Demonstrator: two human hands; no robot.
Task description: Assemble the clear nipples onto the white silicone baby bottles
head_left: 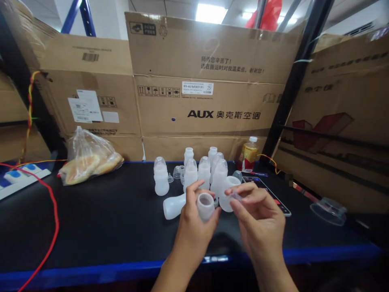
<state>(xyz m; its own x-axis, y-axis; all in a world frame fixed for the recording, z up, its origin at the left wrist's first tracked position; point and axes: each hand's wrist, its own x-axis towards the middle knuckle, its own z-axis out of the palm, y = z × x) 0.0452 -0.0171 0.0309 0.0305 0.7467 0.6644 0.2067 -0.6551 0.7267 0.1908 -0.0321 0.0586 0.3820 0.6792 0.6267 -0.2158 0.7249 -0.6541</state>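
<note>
My left hand (194, 219) grips a small white plastic bottle (206, 206) with its open mouth turned toward me. My right hand (258, 215) pinches a small clear nipple piece (235, 197) just right of the bottle mouth, a short gap between them. Behind both hands stands a cluster of several white bottles (200, 170), some capped with clear domes. One bottle (174, 206) lies on its side left of my left hand. Another (226, 190) lies tipped behind my right hand.
The black table (106, 219) has a blue front edge. A plastic bag of bread (88, 160) sits at the left, near a red cable (51, 227) and a power strip (18, 178). A phone (267, 190), a drink bottle (249, 156) and a clear lid (328, 210) lie right. Cardboard boxes wall the back.
</note>
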